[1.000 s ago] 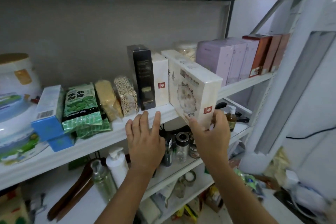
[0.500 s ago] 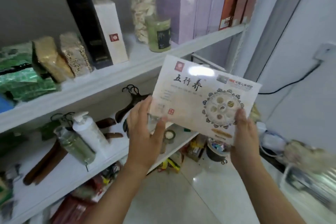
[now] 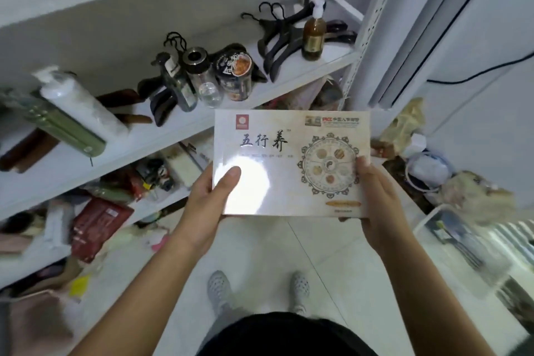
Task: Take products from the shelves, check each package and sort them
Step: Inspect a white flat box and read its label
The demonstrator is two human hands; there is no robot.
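I hold a flat cream box [image 3: 291, 163] face up in front of me, above the tiled floor. It has black calligraphy, a small red logo at its top left and a round ornamental picture on the right. My left hand [image 3: 212, 198] grips its lower left corner, thumb on the glossy front. My right hand [image 3: 374, 199] grips the right edge, fingers hidden beneath the box. The white shelf [image 3: 161, 139] it came from stands to the left.
On the shelf stand a white pump bottle [image 3: 78, 104], a green bottle [image 3: 62, 127], small jars [image 3: 234, 75], black hangers [image 3: 278, 37] and a brown pump bottle [image 3: 313, 35]. Lower shelves hold cluttered packages, among them a red one [image 3: 96, 228]. Bags [image 3: 404, 130] and a white-rimmed bin [image 3: 433, 212] lie at right.
The box has left the upper shelf, turned flat and come down between both hands. My view has tilted downward, so my feet and the lower shelves show.
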